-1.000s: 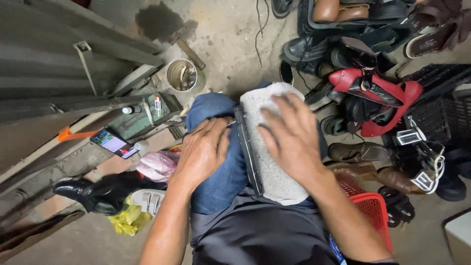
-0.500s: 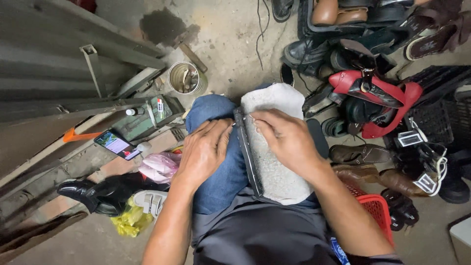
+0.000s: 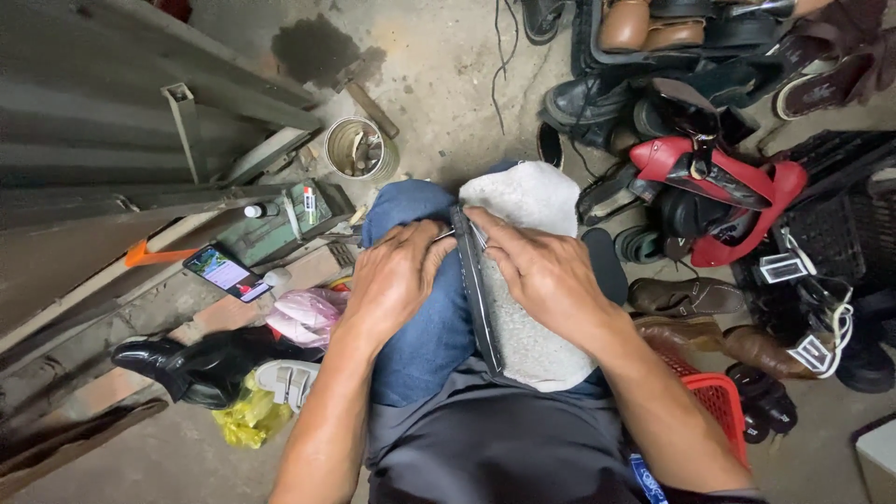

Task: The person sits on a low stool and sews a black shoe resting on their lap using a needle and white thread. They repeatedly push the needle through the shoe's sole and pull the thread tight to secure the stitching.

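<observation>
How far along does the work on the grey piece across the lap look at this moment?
Done: the grey fleecy piece lies flat over the knee, its dark edge strip in line along the left side. In hand: the right hand presses it down while the left hand holds a thin metal tool at the strip's top end. Left: the strip below the hands looks untouched; stitches cannot be made out.

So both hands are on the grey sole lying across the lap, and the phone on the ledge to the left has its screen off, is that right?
Not quite. The head view shows the phone on the left ledge with its screen lit, not off. The rest holds: the left hand and right hand are both at the grey sole lying across the lap.
</observation>
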